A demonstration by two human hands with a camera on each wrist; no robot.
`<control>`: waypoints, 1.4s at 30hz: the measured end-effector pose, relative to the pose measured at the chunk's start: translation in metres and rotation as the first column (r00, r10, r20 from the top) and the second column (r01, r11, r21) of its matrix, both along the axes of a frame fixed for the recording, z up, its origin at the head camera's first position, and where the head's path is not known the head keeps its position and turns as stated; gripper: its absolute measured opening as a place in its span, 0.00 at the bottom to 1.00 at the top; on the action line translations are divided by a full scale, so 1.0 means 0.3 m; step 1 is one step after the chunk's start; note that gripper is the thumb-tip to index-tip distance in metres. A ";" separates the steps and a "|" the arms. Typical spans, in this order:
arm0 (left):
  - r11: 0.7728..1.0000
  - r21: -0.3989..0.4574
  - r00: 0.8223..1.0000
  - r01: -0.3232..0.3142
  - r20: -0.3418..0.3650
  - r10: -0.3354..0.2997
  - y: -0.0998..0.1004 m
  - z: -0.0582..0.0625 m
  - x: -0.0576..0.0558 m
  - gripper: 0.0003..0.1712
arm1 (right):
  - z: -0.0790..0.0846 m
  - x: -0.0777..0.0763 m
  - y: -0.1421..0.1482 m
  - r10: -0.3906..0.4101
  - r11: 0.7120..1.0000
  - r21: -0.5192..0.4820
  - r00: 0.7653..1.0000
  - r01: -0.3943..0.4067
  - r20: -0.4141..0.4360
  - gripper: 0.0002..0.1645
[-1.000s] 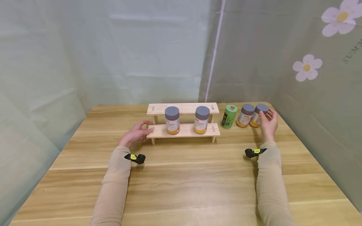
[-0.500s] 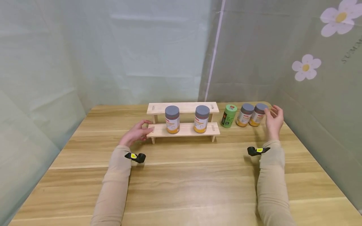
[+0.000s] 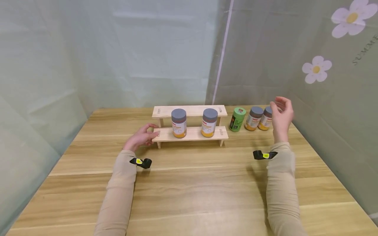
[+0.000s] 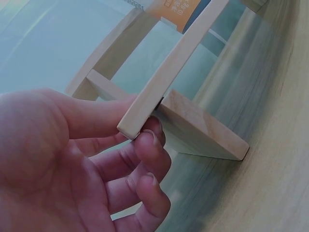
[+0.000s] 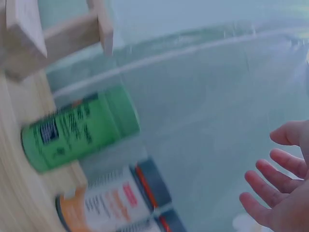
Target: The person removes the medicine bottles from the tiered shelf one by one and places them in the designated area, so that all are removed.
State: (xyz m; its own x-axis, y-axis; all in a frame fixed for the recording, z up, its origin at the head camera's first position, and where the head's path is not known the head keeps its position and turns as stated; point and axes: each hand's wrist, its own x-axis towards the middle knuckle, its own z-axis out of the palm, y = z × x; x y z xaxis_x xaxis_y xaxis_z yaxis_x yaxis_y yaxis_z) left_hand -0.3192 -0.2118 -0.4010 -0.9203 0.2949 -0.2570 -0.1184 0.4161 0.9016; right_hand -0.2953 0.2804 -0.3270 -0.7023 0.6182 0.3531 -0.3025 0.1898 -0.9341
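My left hand [image 3: 141, 137] pinches the left end of a two-step wooden rack [image 3: 193, 133]. In the left wrist view the thumb lies on one face of the lower board [image 4: 169, 72], with curled fingers against the other. On the lower step stand two grey-lidded supplement jars, one left [image 3: 179, 124] and one right [image 3: 209, 124]. My right hand [image 3: 282, 117] is raised at the right, holding nothing, its fingers loosely bent. It partly hides the rightmost grey-lidded jar [image 3: 265, 120]. Another such jar [image 3: 253, 119] stands beside that one, left of it. In the right wrist view the right hand [image 5: 285, 179] is apart from the jars.
A green canister [image 3: 237, 120] stands between the rack and the two jars at right. The rack's upper step [image 3: 189, 110] runs behind the lower one. A wood-grain table [image 3: 200, 183] extends forward; a curtain [image 3: 165, 59] hangs behind it.
My right hand has let go of the rightmost jar, drawn away to the right, then risen in front of it. The left hand keeps its hold on the rack.
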 end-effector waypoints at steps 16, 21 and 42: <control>1.000 0.001 1.000 0.004 -0.004 -0.004 0.010 -0.007 0.004 0.30 | -0.033 0.014 -0.336 0.504 0.773 0.268 0.813 -0.575 0.290 0.33; 1.000 0.000 1.000 0.002 -0.001 -0.002 0.010 -0.006 0.005 0.30 | -0.073 0.012 -0.415 0.514 0.714 0.356 0.797 -0.602 0.316 0.38; 1.000 -0.008 1.000 0.019 -0.010 -0.019 -0.001 0.008 0.002 0.31 | -0.084 0.000 -0.445 0.555 0.697 0.358 0.784 -0.621 0.278 0.34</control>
